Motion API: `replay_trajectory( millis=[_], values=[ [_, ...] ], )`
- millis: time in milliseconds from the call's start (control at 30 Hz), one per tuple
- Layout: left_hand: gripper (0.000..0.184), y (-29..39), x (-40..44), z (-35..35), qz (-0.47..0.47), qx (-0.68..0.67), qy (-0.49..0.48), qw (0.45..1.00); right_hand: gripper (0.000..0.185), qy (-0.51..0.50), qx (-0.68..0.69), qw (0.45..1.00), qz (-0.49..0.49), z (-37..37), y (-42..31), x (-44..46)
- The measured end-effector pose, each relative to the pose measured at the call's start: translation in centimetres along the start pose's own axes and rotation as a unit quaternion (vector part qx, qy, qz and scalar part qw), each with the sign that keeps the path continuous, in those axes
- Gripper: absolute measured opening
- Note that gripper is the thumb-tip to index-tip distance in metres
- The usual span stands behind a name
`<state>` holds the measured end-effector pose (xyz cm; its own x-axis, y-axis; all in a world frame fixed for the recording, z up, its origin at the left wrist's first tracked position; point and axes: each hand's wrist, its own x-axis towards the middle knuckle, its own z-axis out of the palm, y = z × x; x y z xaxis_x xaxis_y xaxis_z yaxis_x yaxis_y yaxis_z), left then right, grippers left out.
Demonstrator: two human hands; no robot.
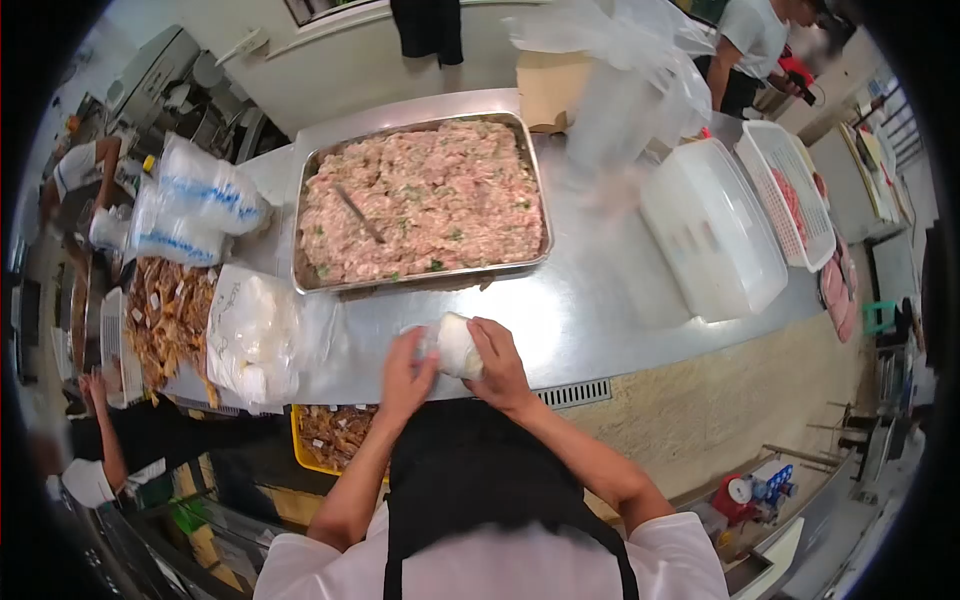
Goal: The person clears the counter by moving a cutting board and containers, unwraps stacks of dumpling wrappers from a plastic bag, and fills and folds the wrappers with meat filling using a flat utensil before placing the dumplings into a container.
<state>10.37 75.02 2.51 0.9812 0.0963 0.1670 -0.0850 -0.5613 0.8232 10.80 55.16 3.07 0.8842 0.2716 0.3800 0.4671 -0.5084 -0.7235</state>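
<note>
My right hand (500,366) is closed around the side of a short white cylinder that looks like a stack of dumpling wrappers (459,346). At its other end, the fingers of my left hand (405,374) curl against a bit of clear plastic wrap (427,341), slightly blurred. Both hands are over the near edge of the steel table (590,340). Just beyond them lies a big metal tray (420,274) filled with minced meat mixed with green bits, and a metal utensil handle (357,213) sticks out of the meat.
Left are a plastic bag of white rounds (252,335), brown meat pieces (165,310) and wrapped packs (205,190). A translucent bin (712,230) and white basket (790,190) stand right. A yellow crate (305,455) sits below. Co-workers (750,50) are at the edges.
</note>
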Motion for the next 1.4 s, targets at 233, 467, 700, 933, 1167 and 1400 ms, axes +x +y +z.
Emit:
replay_trajectory(
  millis=[233, 467, 700, 933, 1167, 1400],
  values=[
    [0.031, -0.8, 3.9, 0.4, 0.045, -0.043, -0.090, 0.994, 0.096, 0.013, -0.045, 0.999, 0.004, 0.8, -0.3, 1.3],
    [0.014, 1.4, 4.0, -0.2, 0.136, 0.085, -0.094, 0.983, 0.083, -0.062, -0.044, 0.995, 0.070, -2.9, -1.4, 3.9],
    [0.014, 2.4, 7.5, -1.6, 0.062, -0.149, -0.237, 0.958, 0.032, -0.047, 0.147, 0.980, 0.128, -1.7, 3.1, 6.4],
    [0.028, 0.5, 1.7, -2.3, 0.110, -0.046, -0.141, 0.983, 0.013, 0.215, 0.358, 0.788, 0.453, -0.8, 7.0, 4.1],
    [0.024, -6.2, -1.5, -9.1, 0.083, 0.111, -0.428, 0.893, 0.032, 0.095, 0.062, 0.979, 0.168, -2.5, 1.4, 1.7],
    [0.024, 0.6, 2.5, -5.2, 0.063, -0.015, -0.188, 0.980, 0.027, 0.021, -0.090, 0.991, 0.098, -0.6, 0.2, 4.2]
  ],
)
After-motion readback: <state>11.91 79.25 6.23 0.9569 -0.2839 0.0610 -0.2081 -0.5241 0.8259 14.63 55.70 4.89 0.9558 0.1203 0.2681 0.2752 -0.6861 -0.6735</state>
